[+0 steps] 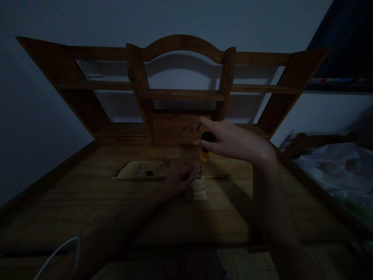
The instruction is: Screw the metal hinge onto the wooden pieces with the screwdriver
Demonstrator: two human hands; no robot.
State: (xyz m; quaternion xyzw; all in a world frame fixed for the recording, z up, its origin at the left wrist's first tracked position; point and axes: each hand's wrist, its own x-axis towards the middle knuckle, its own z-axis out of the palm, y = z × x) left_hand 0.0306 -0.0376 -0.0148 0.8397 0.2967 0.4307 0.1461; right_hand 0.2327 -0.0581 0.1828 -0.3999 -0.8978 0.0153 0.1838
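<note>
My right hand [215, 138] is wrapped round the yellow and black handle of a screwdriver [204, 156]. Its shaft points down, and the tip meets a small metal piece [198, 176] on the wooden desktop [233, 210]. Low beside that piece, my left hand [181, 178] has its fingers bent and drawn together at the metal. Whether they pinch it or only press on it is hard to see in the dim light. Just in front lies a pale, rough patch [199, 189] in the wood.
A long pale strip [142, 169] of damaged wood runs left of the hands. Behind rises a wooden shelf unit [182, 94] against the wall. Plastic-wrapped things [338, 171] lie at the right. A white cable [62, 245] loops at the lower left.
</note>
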